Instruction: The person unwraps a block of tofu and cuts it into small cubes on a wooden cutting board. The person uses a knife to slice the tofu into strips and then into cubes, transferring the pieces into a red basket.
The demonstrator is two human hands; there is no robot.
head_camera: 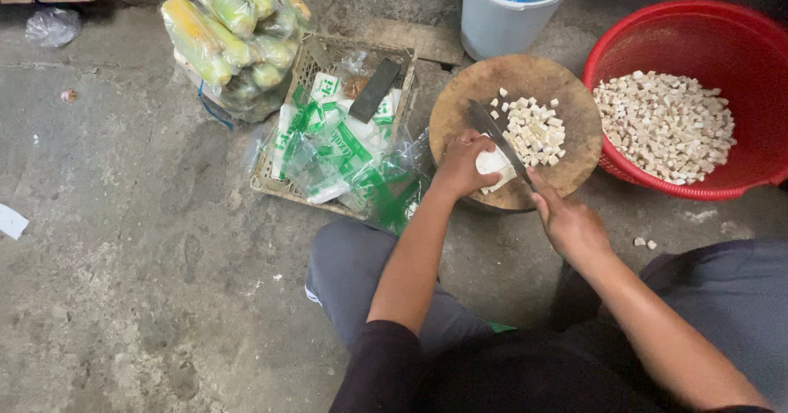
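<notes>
On the bare concrete floor, a round wooden chopping board sat right of centre. The left hand pressed down a white block there while the right hand gripped a knife. The blade ran close beside the fingers, so a slip could probably have nicked them, or scattered cubes towards the red basket.

The cubes on the brown board are white; those in the red basket look paler beige. The wrappers are green and white, the corn yellow-green, the bucket pale grey, the floor mottled grey.
</notes>
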